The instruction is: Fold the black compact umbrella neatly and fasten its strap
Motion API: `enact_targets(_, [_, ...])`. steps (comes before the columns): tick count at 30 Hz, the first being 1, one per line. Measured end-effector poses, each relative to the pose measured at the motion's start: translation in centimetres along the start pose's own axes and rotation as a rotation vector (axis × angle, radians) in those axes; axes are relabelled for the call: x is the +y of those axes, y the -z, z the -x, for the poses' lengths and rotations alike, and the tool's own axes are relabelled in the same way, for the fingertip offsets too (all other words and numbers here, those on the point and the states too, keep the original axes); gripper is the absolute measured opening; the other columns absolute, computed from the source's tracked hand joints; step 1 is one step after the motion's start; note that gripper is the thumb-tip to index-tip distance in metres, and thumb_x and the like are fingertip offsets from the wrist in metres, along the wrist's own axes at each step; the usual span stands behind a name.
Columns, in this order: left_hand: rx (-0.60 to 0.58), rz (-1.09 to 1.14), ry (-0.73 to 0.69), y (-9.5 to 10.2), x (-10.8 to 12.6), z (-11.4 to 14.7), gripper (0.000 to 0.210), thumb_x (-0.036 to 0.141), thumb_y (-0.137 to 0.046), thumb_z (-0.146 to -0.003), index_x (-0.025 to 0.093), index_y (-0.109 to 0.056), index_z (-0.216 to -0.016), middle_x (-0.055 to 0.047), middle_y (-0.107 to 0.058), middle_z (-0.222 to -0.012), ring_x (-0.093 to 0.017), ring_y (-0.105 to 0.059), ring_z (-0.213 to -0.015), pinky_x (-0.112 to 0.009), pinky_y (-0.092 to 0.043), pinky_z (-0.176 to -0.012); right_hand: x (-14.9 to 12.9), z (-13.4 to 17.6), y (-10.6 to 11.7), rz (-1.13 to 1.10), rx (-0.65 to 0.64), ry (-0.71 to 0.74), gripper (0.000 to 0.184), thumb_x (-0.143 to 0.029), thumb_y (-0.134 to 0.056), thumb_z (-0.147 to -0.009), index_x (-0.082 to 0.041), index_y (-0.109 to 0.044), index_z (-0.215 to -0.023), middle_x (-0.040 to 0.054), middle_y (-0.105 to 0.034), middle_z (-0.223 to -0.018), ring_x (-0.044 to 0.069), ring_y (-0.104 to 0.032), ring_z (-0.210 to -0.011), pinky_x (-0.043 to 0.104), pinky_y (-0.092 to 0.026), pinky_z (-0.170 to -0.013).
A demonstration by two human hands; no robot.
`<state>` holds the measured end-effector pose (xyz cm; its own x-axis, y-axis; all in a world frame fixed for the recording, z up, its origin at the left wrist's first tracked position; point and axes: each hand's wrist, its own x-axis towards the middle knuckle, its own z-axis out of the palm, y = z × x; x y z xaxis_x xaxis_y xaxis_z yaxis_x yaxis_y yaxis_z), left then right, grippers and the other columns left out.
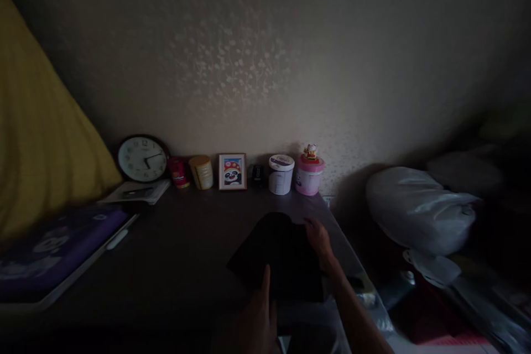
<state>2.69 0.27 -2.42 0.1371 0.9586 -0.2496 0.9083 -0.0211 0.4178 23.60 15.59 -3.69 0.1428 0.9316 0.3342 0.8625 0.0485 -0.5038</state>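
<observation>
A black piece (pixel 282 254), apparently of cloth, lies spread on the right part of the dark table; its exact kind is too dark to make out. Pinching its upper right edge is my right hand (pixel 318 239), with the fingers closed. At the bottom, my left hand (pixel 259 315) is over the near edge of the black piece with one finger stretched out across it. The rest of that hand is dim and blurred.
Along the wall stand a clock (pixel 142 159), a red cup (pixel 178 172), a yellowish canister (pixel 201 172), a framed panda picture (pixel 233 172), a white tub (pixel 281 175) and a pink tub (pixel 309 176). A purple bag (pixel 62 246) lies left. Plastic bags (pixel 421 210) sit beyond the table's right edge.
</observation>
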Motion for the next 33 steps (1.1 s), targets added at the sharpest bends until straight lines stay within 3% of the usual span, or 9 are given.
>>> enact_targets(3, [0.02,0.004,-0.053,0.1,-0.3,0.2,0.06,0.026,-0.032,-0.087,0.032,0.0,-0.137,-0.004,-0.056,-0.12,-0.015,-0.061,-0.09,-0.025,-0.046,-0.073,0.2,2.1,1.6,-0.04,-0.002,0.056,0.029,-0.026,-0.04,-0.084,-0.017,-0.062,-0.099,0.0082,-0.066,-0.097,0.02,-0.06,-0.091,0.033,-0.046,-0.081])
enact_targets(8, [0.064,-0.086,-0.077,-0.3,-0.4,0.4,0.058,0.027,-0.029,-0.088,0.03,0.001,-0.138,-0.004,-0.061,-0.109,-0.014,-0.062,-0.081,-0.023,-0.045,-0.071,-0.8,4.8,1.0,-0.062,-0.169,0.409,0.02,-0.023,-0.048,-0.081,-0.021,-0.064,-0.091,0.006,-0.064,-0.104,0.019,-0.054,-0.102,0.033,-0.041,-0.089])
enact_targets(12, [0.043,-0.14,-0.068,0.0,-0.1,0.5,0.059,0.026,-0.029,-0.087,0.03,0.001,-0.138,-0.005,-0.061,-0.107,-0.013,-0.062,-0.075,-0.022,-0.045,-0.064,0.8,4.7,0.8,0.147,-0.057,0.16,0.025,-0.016,-0.045,-0.079,-0.016,-0.063,-0.097,0.0118,-0.061,-0.108,0.023,-0.054,-0.103,0.039,-0.038,-0.091])
enact_targets(18, [-0.001,-0.161,-0.061,0.4,0.4,0.4,0.058,0.024,-0.027,-0.088,0.028,0.001,-0.138,-0.005,-0.062,-0.099,-0.013,-0.062,-0.07,-0.023,-0.044,-0.061,3.2,4.5,2.8,0.049,-0.023,-0.1,0.03,-0.025,-0.037,-0.085,-0.017,-0.063,-0.097,0.0092,-0.066,-0.092,0.022,-0.061,-0.088,0.031,-0.045,-0.076])
enact_targets(22, [0.023,-0.21,-0.063,0.2,0.5,0.4,0.056,0.026,-0.026,-0.088,0.03,0.0,-0.138,-0.006,-0.062,-0.1,-0.014,-0.061,-0.065,-0.024,-0.041,-0.053,2.4,5.4,2.1,-0.007,-0.028,0.138,0.03,-0.019,-0.039,-0.083,-0.019,-0.06,-0.104,0.0073,-0.063,-0.105,0.02,-0.057,-0.1,0.035,-0.042,-0.088])
enact_targets(25, [0.059,-0.244,-0.078,-0.1,0.6,0.4,0.055,0.028,-0.025,-0.089,0.032,0.001,-0.137,-0.006,-0.062,-0.098,-0.014,-0.062,-0.065,-0.023,-0.039,-0.05,1.6,5.6,1.0,-0.008,-0.125,0.332,0.028,-0.018,-0.042,-0.082,-0.021,-0.06,-0.104,0.0063,-0.06,-0.113,0.02,-0.049,-0.111,0.039,-0.038,-0.094])
enact_targets(28, [0.059,-0.261,-0.064,-0.3,0.5,0.3,0.055,0.027,-0.026,-0.089,0.031,0.0,-0.138,-0.006,-0.061,-0.096,-0.015,-0.062,-0.066,-0.023,-0.04,-0.051,1.6,5.4,0.8,0.097,-0.114,0.225,0.027,-0.018,-0.044,-0.081,-0.018,-0.061,-0.102,0.0096,-0.059,-0.114,0.024,-0.05,-0.11,0.042,-0.038,-0.092])
enact_targets(31, [0.061,-0.249,-0.085,-0.5,0.3,0.4,0.057,0.026,-0.026,-0.089,0.03,0.003,-0.138,-0.006,-0.061,-0.094,-0.015,-0.061,-0.067,-0.024,-0.041,-0.052,2.3,5.1,1.5,0.138,-0.004,-0.017,0.029,-0.021,-0.041,-0.083,-0.016,-0.059,-0.105,0.0122,-0.061,-0.108,0.024,-0.055,-0.102,0.038,-0.04,-0.088])
enact_targets(33, [0.076,-0.253,-0.106,-0.4,0.2,0.5,0.057,0.026,-0.025,-0.089,0.031,0.005,-0.137,-0.006,-0.061,-0.095,-0.015,-0.061,-0.066,-0.024,-0.041,-0.052,2.9,5.2,2.0,0.094,-0.02,-0.163,0.029,-0.027,-0.04,-0.084,-0.016,-0.059,-0.102,0.0114,-0.065,-0.099,0.024,-0.059,-0.094,0.035,-0.043,-0.081])
